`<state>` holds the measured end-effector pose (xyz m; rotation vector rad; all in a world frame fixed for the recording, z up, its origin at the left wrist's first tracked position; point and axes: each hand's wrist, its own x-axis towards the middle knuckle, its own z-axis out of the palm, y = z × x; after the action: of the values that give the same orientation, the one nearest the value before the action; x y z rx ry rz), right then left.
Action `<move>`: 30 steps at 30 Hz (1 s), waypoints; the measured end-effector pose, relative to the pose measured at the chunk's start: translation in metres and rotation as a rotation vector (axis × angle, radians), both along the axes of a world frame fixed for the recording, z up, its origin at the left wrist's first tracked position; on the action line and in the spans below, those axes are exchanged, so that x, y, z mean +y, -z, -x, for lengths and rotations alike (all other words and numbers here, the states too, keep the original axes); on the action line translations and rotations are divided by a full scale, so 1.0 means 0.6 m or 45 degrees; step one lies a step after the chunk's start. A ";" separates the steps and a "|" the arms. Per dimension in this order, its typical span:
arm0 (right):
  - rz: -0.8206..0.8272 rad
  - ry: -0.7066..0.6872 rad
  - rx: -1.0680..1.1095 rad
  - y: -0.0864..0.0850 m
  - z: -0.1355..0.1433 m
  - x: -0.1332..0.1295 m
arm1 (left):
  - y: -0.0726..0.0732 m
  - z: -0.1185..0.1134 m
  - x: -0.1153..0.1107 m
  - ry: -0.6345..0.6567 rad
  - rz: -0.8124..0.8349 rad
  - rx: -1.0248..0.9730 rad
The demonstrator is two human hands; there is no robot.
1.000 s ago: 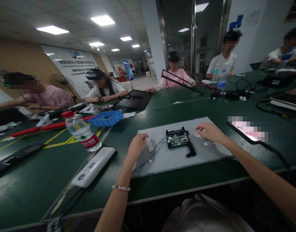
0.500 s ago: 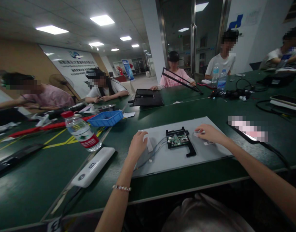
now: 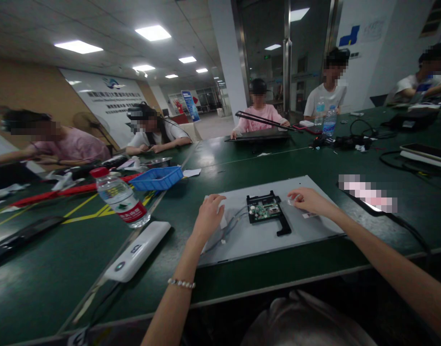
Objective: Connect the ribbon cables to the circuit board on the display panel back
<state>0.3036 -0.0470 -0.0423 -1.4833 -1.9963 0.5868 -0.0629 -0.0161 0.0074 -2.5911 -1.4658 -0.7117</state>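
Green table [image 3: 224, 180]: left hand [image 3: 209, 214] loosely spread over panel [image 3: 245, 244]; right hand [image 3: 310, 201] curled, grip unclear.

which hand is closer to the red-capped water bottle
Left. The left hand is right of the red-capped water bottle, apart from it, at the left end of the grey panel; the right hand is farther right, past the circuit board.

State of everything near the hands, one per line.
Left hand: fingers curled, over the panel's left side; grip unclear
Right hand: fingertips drawn together; grip unclear
Gray panel: lying flat
Circuit board: exposed, within the black bracket
Cables: running left from the board
Bottle: red cap on
Blue tray: open-topped
White device: lying flat, cable at near end
Phone: screen lit
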 end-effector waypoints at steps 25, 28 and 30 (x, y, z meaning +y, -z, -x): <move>-0.049 0.034 -0.052 -0.016 0.009 -0.008 | -0.014 -0.224 -0.059 0.501 0.113 0.192; -0.020 -0.005 0.071 -0.013 0.011 -0.006 | -0.003 -0.217 -0.057 0.504 0.141 0.135; 0.076 -0.051 0.194 -0.012 0.016 -0.004 | 0.001 -0.212 -0.056 0.508 0.162 0.086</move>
<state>0.2942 -0.0497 -0.0350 -1.3915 -1.9093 0.7591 0.0644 -0.0499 0.0066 -3.0129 -1.0134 -0.5703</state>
